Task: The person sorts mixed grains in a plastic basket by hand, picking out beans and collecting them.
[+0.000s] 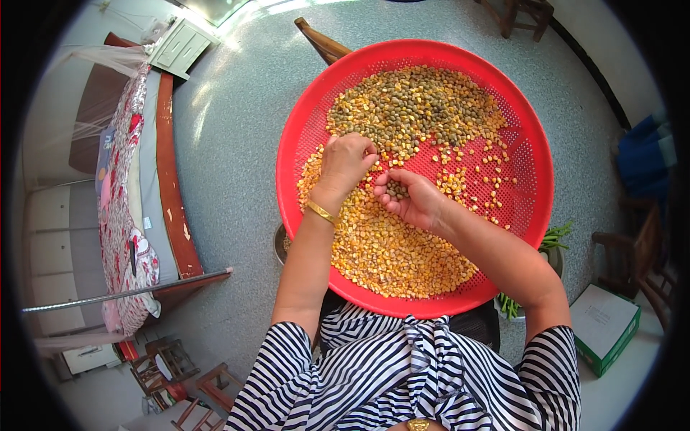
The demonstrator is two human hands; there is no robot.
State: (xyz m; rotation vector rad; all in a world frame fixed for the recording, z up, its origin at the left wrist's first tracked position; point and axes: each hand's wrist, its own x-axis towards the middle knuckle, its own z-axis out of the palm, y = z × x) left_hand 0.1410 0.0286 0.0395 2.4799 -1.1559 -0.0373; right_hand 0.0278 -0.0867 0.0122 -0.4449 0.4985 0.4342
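A big round red plastic sieve tray (pixel 544 179) rests before me at lap height. Yellow corn kernels (pixel 402 262) cover its near side, while a mixed heap of greenish-brown beans (pixel 392 108) and corn lies at the far side. Over the tray's middle my right hand (pixel 417 205) is cupped palm up, its curled fingers holding several of the brown beans. Just left of it, my left hand (pixel 346 165) reaches down at the edge of the mixed heap, fingertips pinched together. Whatever is between them is hidden. A gold bracelet (pixel 321 212) circles the left wrist.
A metal bowl (pixel 279 244) peeks out under the tray's left side. Green stalks (pixel 555 235) stick out at its right, near a green-and-white box (pixel 606 327) and a wooden chair (pixel 632 244). A bed (pixel 167 179) stands to the left; wooden stools (pixel 519 14) are farther off.
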